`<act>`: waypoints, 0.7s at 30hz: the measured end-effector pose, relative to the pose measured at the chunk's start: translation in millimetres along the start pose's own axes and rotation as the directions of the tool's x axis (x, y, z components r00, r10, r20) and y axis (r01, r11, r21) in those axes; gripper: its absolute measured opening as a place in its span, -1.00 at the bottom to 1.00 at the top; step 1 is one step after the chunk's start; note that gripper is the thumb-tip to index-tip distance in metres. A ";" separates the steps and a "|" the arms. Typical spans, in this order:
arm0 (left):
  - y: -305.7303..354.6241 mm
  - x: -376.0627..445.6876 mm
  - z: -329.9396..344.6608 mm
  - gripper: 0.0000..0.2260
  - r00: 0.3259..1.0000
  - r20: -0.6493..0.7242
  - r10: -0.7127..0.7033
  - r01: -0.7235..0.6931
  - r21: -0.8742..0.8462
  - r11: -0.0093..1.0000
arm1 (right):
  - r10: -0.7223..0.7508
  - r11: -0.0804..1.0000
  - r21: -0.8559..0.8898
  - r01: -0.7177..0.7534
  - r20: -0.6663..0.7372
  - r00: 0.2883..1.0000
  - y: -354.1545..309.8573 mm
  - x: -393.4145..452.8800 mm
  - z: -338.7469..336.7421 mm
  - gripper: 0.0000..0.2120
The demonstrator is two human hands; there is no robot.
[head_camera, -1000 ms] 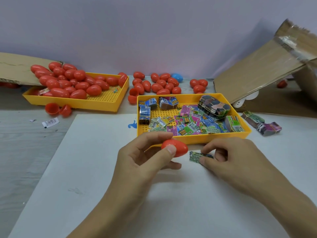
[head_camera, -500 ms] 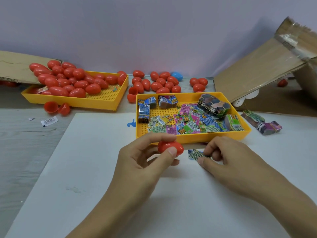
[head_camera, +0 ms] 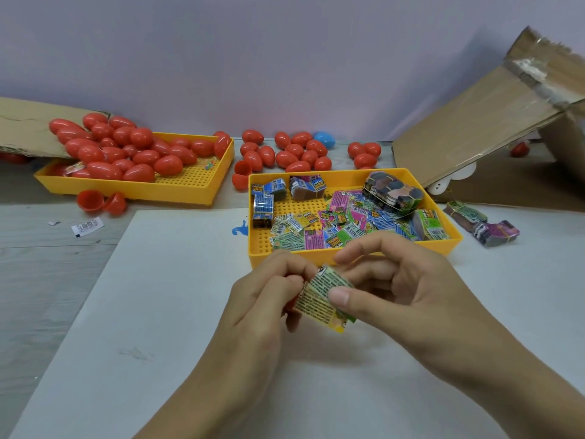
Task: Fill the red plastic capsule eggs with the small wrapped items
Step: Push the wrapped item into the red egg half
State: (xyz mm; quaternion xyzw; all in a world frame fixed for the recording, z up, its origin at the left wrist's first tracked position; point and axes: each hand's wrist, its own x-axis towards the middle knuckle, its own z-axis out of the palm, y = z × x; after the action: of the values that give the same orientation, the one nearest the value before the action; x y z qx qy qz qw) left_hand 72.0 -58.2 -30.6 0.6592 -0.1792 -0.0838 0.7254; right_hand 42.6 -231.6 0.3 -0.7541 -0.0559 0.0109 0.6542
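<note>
— Pale grey planks make up the table (head_camera: 47, 280), and a white sheet (head_camera: 164, 312) is spread over its middle, below a lilac wall. What is held above the sheet?

— A small wrapped item (head_camera: 323, 297), green and yellow with fine print, is pinched by the right hand (head_camera: 411, 289) between thumb and fingers. A red egg (head_camera: 292, 304) is gripped in the curled fingers of the left hand (head_camera: 262, 299); only slivers of red are seen, so whether it is opened cannot be told. The wrapper is held against the left fingers.

— And where are the other pieces kept?

— Just behind the hands, a yellow tray (head_camera: 348, 251) is filled with more wrapped items (head_camera: 342, 223) and a few banded bundles. A second yellow tray (head_camera: 136, 188) at the far left is heaped with closed red eggs (head_camera: 126, 150). More red eggs (head_camera: 294, 153) and one blue egg (head_camera: 324, 139) are scattered along the wall. Two open egg halves (head_camera: 101, 201) are seen just in front of the left tray. Two bundles (head_camera: 481, 223) are laid to the right of the near tray, below a tilted cardboard flap (head_camera: 474, 128).
</note>
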 end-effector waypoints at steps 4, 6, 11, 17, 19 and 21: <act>1.0 -1.1 0.2 -0.59 0.999 0.040 0.026 -0.026 -0.014 1.000 | 0.002 1.000 -0.005 -0.002 -0.084 0.996 0.4 1.1 1.1 -0.70; 3.1 -0.2 1.4 -0.76 0.996 0.010 0.085 -0.086 0.047 0.995 | -0.009 1.000 -0.003 0.008 -0.138 0.990 -0.7 2.1 -1.0 -0.69; 1.5 1.3 1.2 -0.88 0.996 -0.074 0.051 -0.044 0.084 0.995 | -0.002 1.000 -0.001 0.002 -0.168 0.986 -2.3 2.8 -3.3 -0.81; 1.9 -2.7 1.0 -0.77 0.984 -0.158 0.081 -0.029 0.306 0.952 | -0.016 0.996 -0.094 -0.010 -0.267 0.964 -1.0 3.7 -7.3 -0.89; 4.7 -5.6 1.9 -0.67 0.984 -0.132 0.120 -0.061 0.383 0.922 | -0.014 1.000 -0.023 0.009 -0.256 0.967 -3.9 3.5 -8.0 -0.85; 7.8 -6.4 2.9 -0.66 0.984 -0.120 0.131 -0.080 0.359 0.930 | 0.003 1.000 0.025 0.002 -0.200 0.980 -6.8 2.6 -6.7 -0.77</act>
State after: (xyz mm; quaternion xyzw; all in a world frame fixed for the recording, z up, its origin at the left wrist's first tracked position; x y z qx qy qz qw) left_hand 64.1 -57.6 -23.7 0.7724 -0.1746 0.0359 0.6096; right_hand 45.2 -237.0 8.1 -0.7432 0.0105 -0.0641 0.6660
